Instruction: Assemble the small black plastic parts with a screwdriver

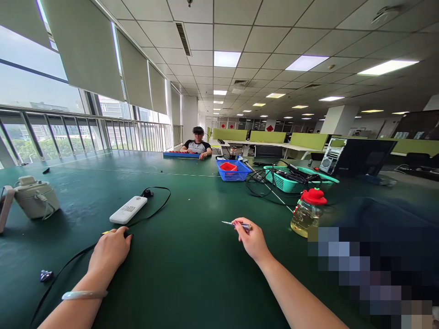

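My left hand (110,249) rests on the table with its fingers curled down over a black cord (80,252); the fingertips are hidden. A bit of yellow (105,232) shows at its far edge. Just beyond lies a white rectangular block (128,210) with a printed label, perhaps an upturned power strip, with the cord looping from its far end. My right hand (253,240) is closed around a small screwdriver (247,226), held nearly level above the table, its thin metal tip pointing left. The tip touches nothing.
A green table (192,283) spreads ahead. A small shiny purple item (46,275) and a pale lidded container (36,198) are at left. A red-capped jar (308,212), a blue basket (236,174) and a teal basket of cables (286,183) stand right. Another person (198,145) sits far off.
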### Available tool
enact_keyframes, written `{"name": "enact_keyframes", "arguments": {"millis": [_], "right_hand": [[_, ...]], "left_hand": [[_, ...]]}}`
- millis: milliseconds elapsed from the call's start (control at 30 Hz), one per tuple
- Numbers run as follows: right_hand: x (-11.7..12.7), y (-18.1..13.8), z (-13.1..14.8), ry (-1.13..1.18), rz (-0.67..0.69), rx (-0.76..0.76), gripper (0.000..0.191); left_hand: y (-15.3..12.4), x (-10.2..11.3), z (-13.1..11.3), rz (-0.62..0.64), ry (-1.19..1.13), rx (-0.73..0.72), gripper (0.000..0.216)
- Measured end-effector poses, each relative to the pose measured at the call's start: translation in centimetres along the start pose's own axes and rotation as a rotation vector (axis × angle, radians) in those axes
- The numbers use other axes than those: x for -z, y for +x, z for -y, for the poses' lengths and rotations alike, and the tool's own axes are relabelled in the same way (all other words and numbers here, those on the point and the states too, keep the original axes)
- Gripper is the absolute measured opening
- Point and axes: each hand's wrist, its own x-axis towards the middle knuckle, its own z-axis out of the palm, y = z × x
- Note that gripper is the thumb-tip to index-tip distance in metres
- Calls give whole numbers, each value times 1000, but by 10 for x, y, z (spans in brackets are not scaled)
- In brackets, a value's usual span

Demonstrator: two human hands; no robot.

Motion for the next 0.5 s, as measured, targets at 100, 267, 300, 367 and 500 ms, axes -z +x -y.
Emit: {"name": "enact_keyframes", "arguments": {"millis": [100, 267, 300, 367, 500], "right_hand": [[0, 0, 0, 2, -6, 3, 34], [1, 1, -2, -16, -17, 27, 35], [1, 1, -3, -20, -19, 29, 36], [1, 2, -4, -22, -23, 32, 36], [1, 4, -4, -36, -35, 36, 36]], "left_hand": [[-3, 6, -5, 1, -61, -20, 49], [-20, 25, -45, -4, -245, -368, 39], [-25, 29, -58, 32, -284, -465, 38], [-35, 37, -88, 109, -348, -621, 39], [-48, 43, -155, 170, -415, -817, 43]]}}
